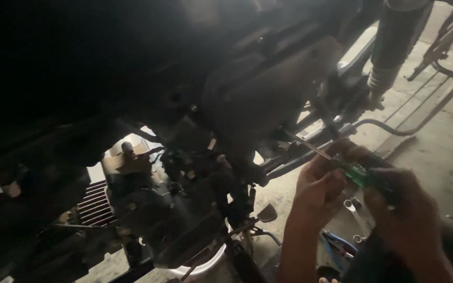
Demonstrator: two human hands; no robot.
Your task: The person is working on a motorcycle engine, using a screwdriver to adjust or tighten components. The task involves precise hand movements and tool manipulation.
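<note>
Both hands point(363, 191) hold, seemingly, a green translucent-handled screwdriver point(360, 173).

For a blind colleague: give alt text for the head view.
Two hands, left hand and right hand, hold a green-handled screwdriver beside a dim motorcycle engine. A wrench lies on the concrete floor below.

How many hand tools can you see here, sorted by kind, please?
Screwdriver, green handle, held by both hands: 1
Wrench on the floor: 1
Pliers, blue handles, on the floor: 1
Total: 3
</note>
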